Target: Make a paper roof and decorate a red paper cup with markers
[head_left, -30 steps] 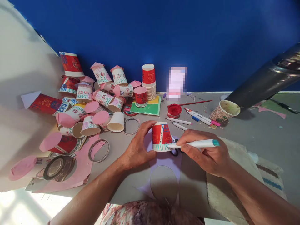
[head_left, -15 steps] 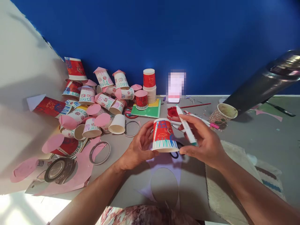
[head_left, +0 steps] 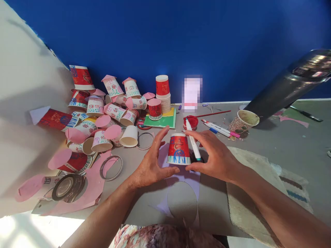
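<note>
An upside-down red paper cup (head_left: pixel 178 148), drawn with a blue arch and green grass strokes, stands between my hands. My left hand (head_left: pixel 152 162) curves around its left side, fingers spread, with a gap to the cup; its thumb is near the lower rim. Close at the cup's right side is my right hand (head_left: pixel 213 155), which holds a white marker (head_left: pixel 192 141) slanting across the index finger. The marker has a teal end toward me. Some fingers of the right hand are hidden. Beneath the cup lies purple paper (head_left: pixel 195 177) with a round cutout.
Decorated cups with pink paper roofs pile up at left, near tape rolls (head_left: pixel 111 167) and pink paper (head_left: pixel 89 186). Behind are a cup stack (head_left: pixel 162 91), a red lid-like dish (head_left: pixel 191 122) and markers (head_left: pixel 217 127). At right are a patterned cup (head_left: pixel 244 122), a dark bottle (head_left: pixel 281 86) and a cloth (head_left: pixel 248 186).
The cup has turned, so the blue window has gone from the front and the blue arch faces me. My left fingers have spread away from it. The marker has shifted left and stands steeper.
</note>
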Demonstrator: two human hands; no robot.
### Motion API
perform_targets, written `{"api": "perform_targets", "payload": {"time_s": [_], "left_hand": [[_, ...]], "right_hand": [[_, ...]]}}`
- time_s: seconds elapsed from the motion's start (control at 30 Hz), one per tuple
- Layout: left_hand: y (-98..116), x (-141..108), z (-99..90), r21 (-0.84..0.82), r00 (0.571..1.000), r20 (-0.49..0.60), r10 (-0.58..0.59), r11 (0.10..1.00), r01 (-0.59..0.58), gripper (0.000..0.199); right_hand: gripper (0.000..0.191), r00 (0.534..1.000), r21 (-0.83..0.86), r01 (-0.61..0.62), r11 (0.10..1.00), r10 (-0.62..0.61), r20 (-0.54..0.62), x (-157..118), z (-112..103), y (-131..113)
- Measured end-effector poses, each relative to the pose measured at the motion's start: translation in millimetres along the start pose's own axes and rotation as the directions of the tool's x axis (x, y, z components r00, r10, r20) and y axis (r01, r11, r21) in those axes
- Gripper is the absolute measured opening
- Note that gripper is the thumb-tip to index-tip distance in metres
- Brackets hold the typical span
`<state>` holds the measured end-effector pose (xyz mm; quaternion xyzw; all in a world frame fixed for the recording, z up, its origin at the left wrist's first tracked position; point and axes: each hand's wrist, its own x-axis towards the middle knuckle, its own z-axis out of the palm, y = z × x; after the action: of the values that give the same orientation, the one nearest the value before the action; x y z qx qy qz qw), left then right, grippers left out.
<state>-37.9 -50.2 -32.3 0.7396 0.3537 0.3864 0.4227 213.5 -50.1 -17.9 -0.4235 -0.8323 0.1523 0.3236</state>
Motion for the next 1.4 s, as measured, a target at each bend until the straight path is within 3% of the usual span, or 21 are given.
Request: {"api": "perform_targets", "payload": {"time_s": [0.13, 0.27, 0.33, 0.43, 0.5, 0.67, 1.0, 1.23, 1.4], "left_hand": [[5, 1, -4.8, 0.211, 0.998, 0.059, 0.021, 0.977, -0.033, 0.106], [1, 1, -5.6, 0.211, 0.998, 0.042, 0.055, 0.976, -0.063, 0.111], [-1, 1, -5.2, 0.183, 0.998, 0.025, 0.053, 0.981, -0.057, 0.111], [-1, 2, -4.4, 0.193, 0.999, 0.003, 0.044, 0.98, -0.043, 0.109], [0, 3, -4.1, 0.206, 0.998, -0.01, 0.06, 0.977, -0.057, 0.108], [3, 5, -3.7, 0.196, 0.996, -0.036, 0.085, 0.978, -0.077, 0.104], [1, 4, -1.5, 0.216, 0.996, -0.03, 0.08, 0.974, -0.072, 0.1], [-2, 4, -0.9, 0.23, 0.997, -0.003, 0.08, 0.97, -0.077, 0.101], [-2, 4, 0.3, 0.21, 0.997, -0.016, 0.081, 0.975, -0.076, 0.1]], "right_hand": [[0.097, 0.995, -0.031, 0.071, 0.997, -0.069, 0.07, 1, 2, -2], [0.097, 0.999, 0.07, 0.045, 0.997, -0.047, 0.024, 1, -4, -4], [0.076, 0.996, 0.149, 0.052, 0.988, -0.04, -0.081, 1, -10, -6], [0.024, 0.975, 0.287, 0.052, 0.957, 0.013, -0.221, -1, -17, -9], [0.014, 0.971, 0.385, 0.077, 0.92, 0.017, -0.236, -2, -20, -10], [0.016, 0.955, 0.448, 0.234, 0.863, -0.119, -0.27, 1, -17, -14], [0.018, 0.965, 0.394, 0.241, 0.887, -0.175, -0.197, 2, -13, -20], [0.017, 0.955, 0.311, 0.255, 0.916, -0.189, -0.228, 3, -12, -19], [0.018, 0.961, 0.358, 0.263, 0.896, -0.211, -0.177, 3, -12, -19]]}}
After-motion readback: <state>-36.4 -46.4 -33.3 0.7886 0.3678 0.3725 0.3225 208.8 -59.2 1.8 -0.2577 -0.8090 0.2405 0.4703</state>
